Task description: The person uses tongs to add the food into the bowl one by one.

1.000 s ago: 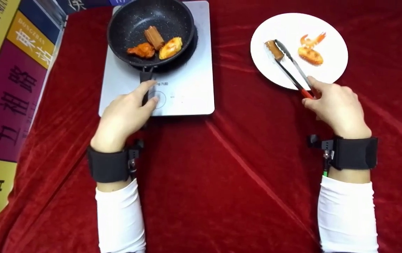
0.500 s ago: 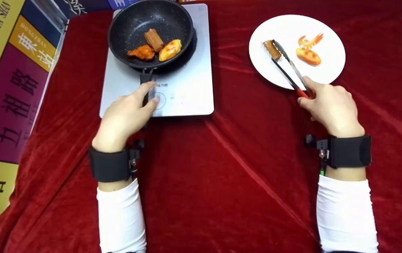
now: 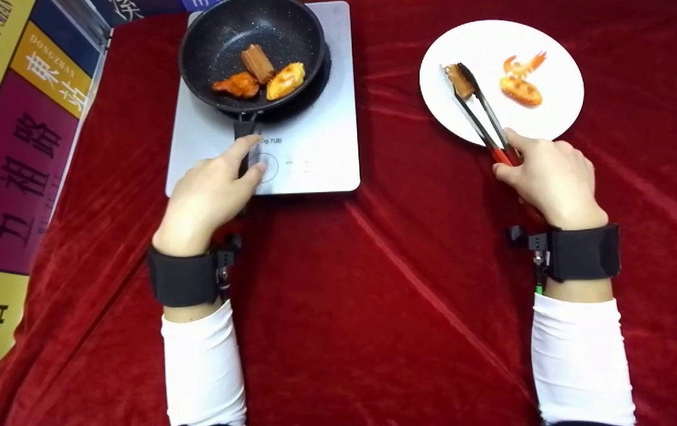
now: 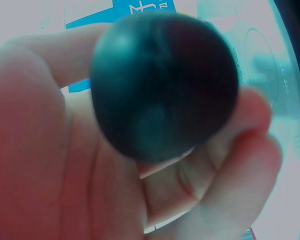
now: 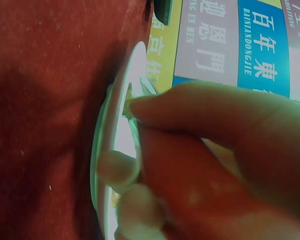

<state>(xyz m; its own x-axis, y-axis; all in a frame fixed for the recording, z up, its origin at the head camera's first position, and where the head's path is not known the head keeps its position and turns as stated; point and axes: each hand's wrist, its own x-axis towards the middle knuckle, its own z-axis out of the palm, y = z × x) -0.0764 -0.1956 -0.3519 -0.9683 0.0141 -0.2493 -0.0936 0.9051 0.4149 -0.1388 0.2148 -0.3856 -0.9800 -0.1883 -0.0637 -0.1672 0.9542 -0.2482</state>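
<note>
My left hand (image 3: 211, 192) grips the black handle (image 4: 165, 90) of a frying pan (image 3: 220, 50), its fingers curled round it in the left wrist view. Inside the pan lie a brown ridged food piece (image 3: 258, 64), a reddish-brown chicken-like piece (image 3: 236, 86) and a yellow piece (image 3: 285, 81). With my right hand (image 3: 554, 177) I hold metal tongs (image 3: 480, 115) with red grips (image 5: 190, 170). Their tips straddle another brown ridged piece (image 3: 460, 81) on a white plate (image 3: 557, 121). Beside it on the plate lie a shrimp (image 3: 525, 64) and a browned oval piece (image 3: 521, 90).
The pan stands on a silver induction cooker (image 3: 320, 154). A red velvet cloth (image 3: 385, 296) covers the table. Colourful panels (image 3: 25, 148) with Chinese lettering border the left side and the back left.
The right hand has shifted a little left with the tongs. One tong arm has moved from below the brown piece on the plate to its left side. The left hand stays on the handle.
</note>
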